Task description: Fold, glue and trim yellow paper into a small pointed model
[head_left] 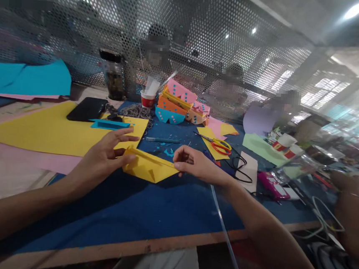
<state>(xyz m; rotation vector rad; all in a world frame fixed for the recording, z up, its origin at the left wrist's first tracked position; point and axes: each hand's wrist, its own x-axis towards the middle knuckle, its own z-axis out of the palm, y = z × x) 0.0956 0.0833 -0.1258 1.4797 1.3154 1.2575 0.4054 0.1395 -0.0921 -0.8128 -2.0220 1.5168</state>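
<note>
A folded piece of yellow paper (151, 167), with a long flap along its top edge and a pointed lower edge, is between my hands above the blue tabletop. My left hand (110, 151) has its thumb over the paper's left end, with the index finger stretched out above; the lower fingertips are partly hidden. At the opposite corner, the thumb and bent fingers of my right hand (192, 163) pinch the paper. Just behind lie a pen (163, 140) and small blue scraps (169, 152). A folded blue paper piece (111, 124) lies beyond my left fingers.
Yellow-handled scissors (221, 145) lie right of centre. Behind stand decorated paper pieces (172, 104), a paper cup (148, 99) and a dark-lidded bottle (113, 76). A black phone-like object (87, 109) rests on a yellow sheet (47, 133). A clear glue stick (225, 232) overhangs the front edge (125, 249). Another person's arm (350, 208) is at right.
</note>
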